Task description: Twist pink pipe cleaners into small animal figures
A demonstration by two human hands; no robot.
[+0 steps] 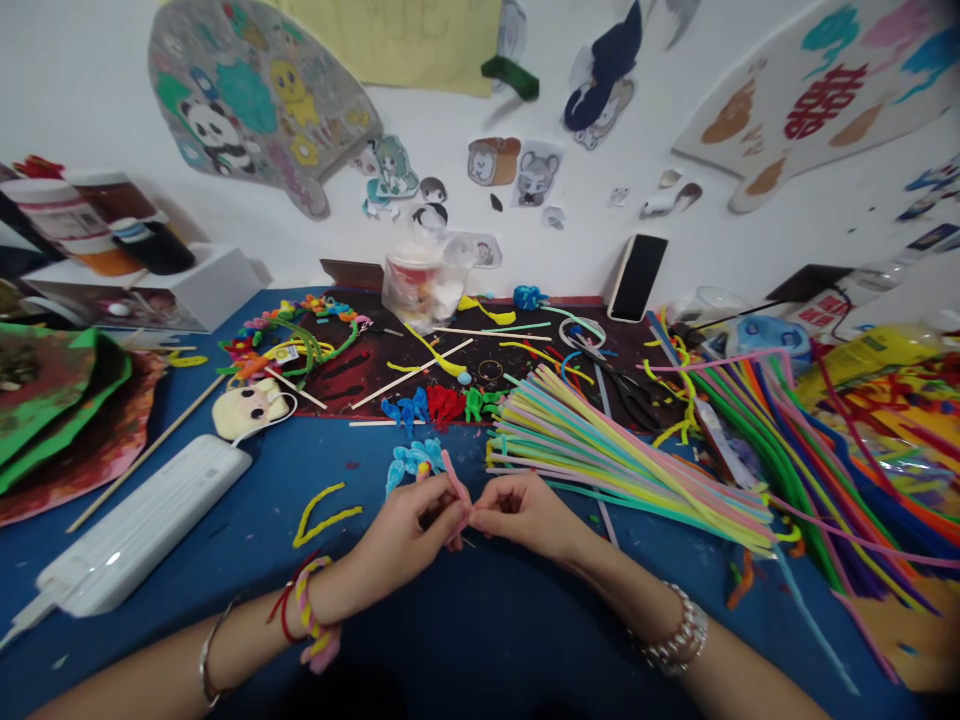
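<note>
My left hand (401, 530) and my right hand (525, 515) meet at the middle of the blue table (480, 620), both pinching a pink pipe cleaner (454, 490). Its upper end sticks up between my hands, and my fingers hide the rest. Just beyond my left hand lies a light blue pipe cleaner figure (412, 462). A wavy yellow pipe cleaner (322, 512) rests to the left of that hand. A bundle of pastel pipe cleaners (607, 465) fans out to the right, its ends close to my right fingers.
Further back lie black-handled scissors (630, 395) and small twisted pipe cleaner shapes on a dark red-and-black mat (345, 385). A clear plastic tub (416, 285) and a phone (637, 278) stand at the wall. A white power bank (135, 525) sits left; several long pipe cleaners (817, 470) lie right.
</note>
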